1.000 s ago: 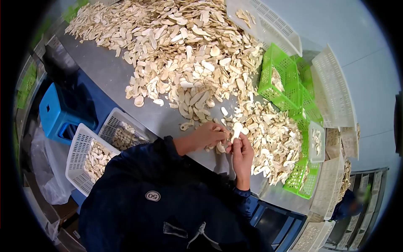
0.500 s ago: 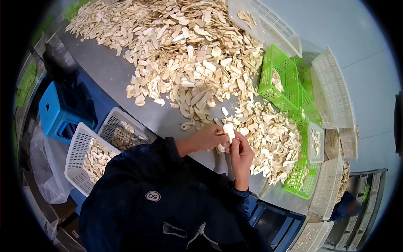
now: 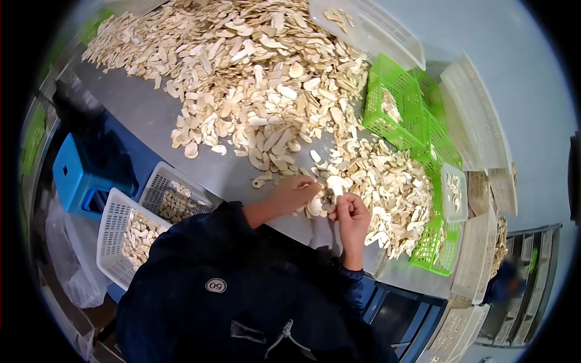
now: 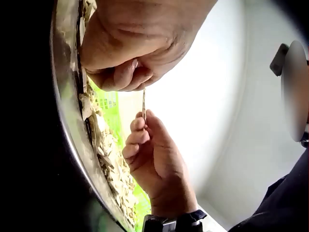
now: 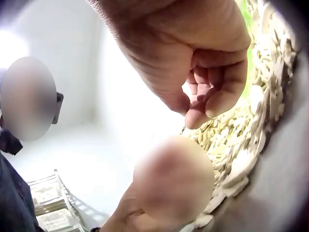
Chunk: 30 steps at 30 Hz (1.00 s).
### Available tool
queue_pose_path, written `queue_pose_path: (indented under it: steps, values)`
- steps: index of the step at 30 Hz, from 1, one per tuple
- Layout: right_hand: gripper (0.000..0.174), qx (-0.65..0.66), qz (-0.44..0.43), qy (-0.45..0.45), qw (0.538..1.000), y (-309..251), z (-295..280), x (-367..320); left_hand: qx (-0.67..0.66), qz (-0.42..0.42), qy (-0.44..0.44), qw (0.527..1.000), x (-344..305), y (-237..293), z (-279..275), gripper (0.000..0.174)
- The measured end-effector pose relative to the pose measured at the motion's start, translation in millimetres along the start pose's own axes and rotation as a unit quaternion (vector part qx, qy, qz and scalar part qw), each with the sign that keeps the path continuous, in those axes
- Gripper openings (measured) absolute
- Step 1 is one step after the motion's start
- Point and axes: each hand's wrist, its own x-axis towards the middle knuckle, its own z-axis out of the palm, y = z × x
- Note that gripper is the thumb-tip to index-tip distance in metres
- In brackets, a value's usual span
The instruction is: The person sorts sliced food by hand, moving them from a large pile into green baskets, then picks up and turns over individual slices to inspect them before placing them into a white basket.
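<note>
My right hand (image 3: 353, 218) pinches the narrow end of a pale dried mushroom slice (image 3: 334, 184) between thumb and fingers, its broad end turned away from me. The left wrist view shows that slice edge-on, thin, reaching up towards my left hand (image 4: 145, 43). The left fingers are curled beside the slice; nothing shows held in them, and their inside is hidden. Below the left hand, another curved slice (image 3: 315, 207) lies close under the fingers. To the right spreads a smaller heap of mushroom slices (image 3: 396, 199); a far bigger heap (image 3: 242, 78) covers the back of the metal table (image 3: 136, 103).
Green baskets (image 3: 393, 103) line the right side, with a clear tub (image 3: 454, 192) and white crates (image 3: 475, 121) beyond. To my left stand white baskets (image 3: 112, 242) holding slices and a blue stool (image 3: 75, 175). Another person (image 3: 505, 281) is at the far right.
The left fingers, against the slice half a second ago, have drawn slightly away to the left. The right hand keeps its pinch, and the slice has turned. The head view has shifted a little.
</note>
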Motion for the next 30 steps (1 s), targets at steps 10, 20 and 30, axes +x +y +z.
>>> queue_pose_path:
  steps: [10, 20, 30]
  values:
    - [0.022, 0.301, -0.104, 0.350, 0.881, -33, -154, 31, -0.189, -0.022, -0.022, 0.981, -13, 7, -19, 0.011]
    - [0.020, -0.274, -0.064, -0.116, 0.953, -22, -23, 6, -0.257, 0.031, 0.103, 0.960, -30, 14, -60, 0.012]
    - [0.024, -0.337, -0.235, -0.125, 0.903, -11, 29, 33, -0.252, 0.030, 0.102, 0.962, -36, 6, -58, 0.011]
